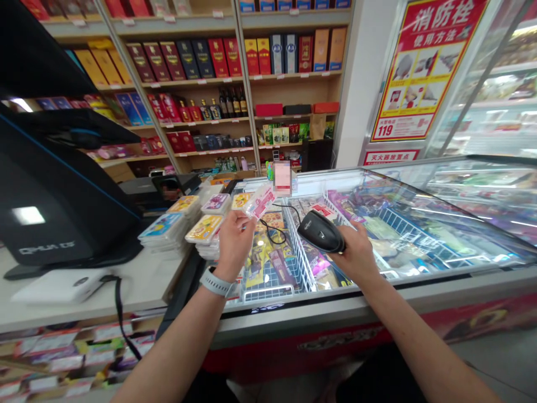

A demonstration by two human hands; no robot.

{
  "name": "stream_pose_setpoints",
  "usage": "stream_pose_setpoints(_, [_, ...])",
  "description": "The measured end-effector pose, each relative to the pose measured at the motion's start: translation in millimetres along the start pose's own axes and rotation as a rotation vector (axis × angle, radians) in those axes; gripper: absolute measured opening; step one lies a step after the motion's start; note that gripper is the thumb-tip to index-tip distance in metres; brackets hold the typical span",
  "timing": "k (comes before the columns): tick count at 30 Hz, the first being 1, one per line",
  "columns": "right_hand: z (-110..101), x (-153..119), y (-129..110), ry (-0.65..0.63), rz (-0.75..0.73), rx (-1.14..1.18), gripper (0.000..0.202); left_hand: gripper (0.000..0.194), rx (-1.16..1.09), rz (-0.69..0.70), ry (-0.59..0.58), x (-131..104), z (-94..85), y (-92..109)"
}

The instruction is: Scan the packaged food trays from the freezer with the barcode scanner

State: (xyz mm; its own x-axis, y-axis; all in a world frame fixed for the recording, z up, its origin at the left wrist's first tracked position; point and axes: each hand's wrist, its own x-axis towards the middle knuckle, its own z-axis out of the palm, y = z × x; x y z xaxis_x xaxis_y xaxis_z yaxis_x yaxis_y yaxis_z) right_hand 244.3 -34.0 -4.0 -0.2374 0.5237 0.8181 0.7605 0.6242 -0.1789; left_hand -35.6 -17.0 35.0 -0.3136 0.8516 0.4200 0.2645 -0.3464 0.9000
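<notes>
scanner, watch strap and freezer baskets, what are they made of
Scanner: likely hard plastic, black with a slight sheen on its rounded shell.
Watch strap: perhaps silicone, matt pale grey with a row of slots.
Baskets: probably metal wire, thin white bars in an open grid; painted or plastic-coated, I can't tell.
</notes>
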Motion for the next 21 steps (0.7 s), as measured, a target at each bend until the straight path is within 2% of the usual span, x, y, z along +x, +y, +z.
stream_pose_setpoints(4, [0.9, -0.6, 1.7, 0.000, -0.004, -0.005, 0.018, 0.018, 0.652, 0.399, 0.112, -0.8, -38.5, 13.3])
stream_pose_setpoints(7, [1.0, -1.1, 2.4, -0.002, -0.011, -0.018, 0.018, 0.015, 0.981, 0.590, 0.066, -8.7, -58.0, 14.9])
stream_pose_setpoints(11, [0.5, -1.5, 2.1, -0.007, -0.011, -0.016, 0.016, 0.018, 1.225, 0.670, -0.030, -19.9, -66.8, 8.1])
stream_pose_setpoints(17, [0.5, -0.8, 1.5, -0.011, -0.018, -0.016, 0.017, 0.022, 1.383, 0.681, -0.155, -26.2, -63.8, -3.2])
stream_pose_setpoints(21, [1.2, -1.4, 2.7, 0.001, -0.016, -0.005, 0.017, 0.024, 1.434, 0.678, -0.175, -26.2, -59.8, -5.7])
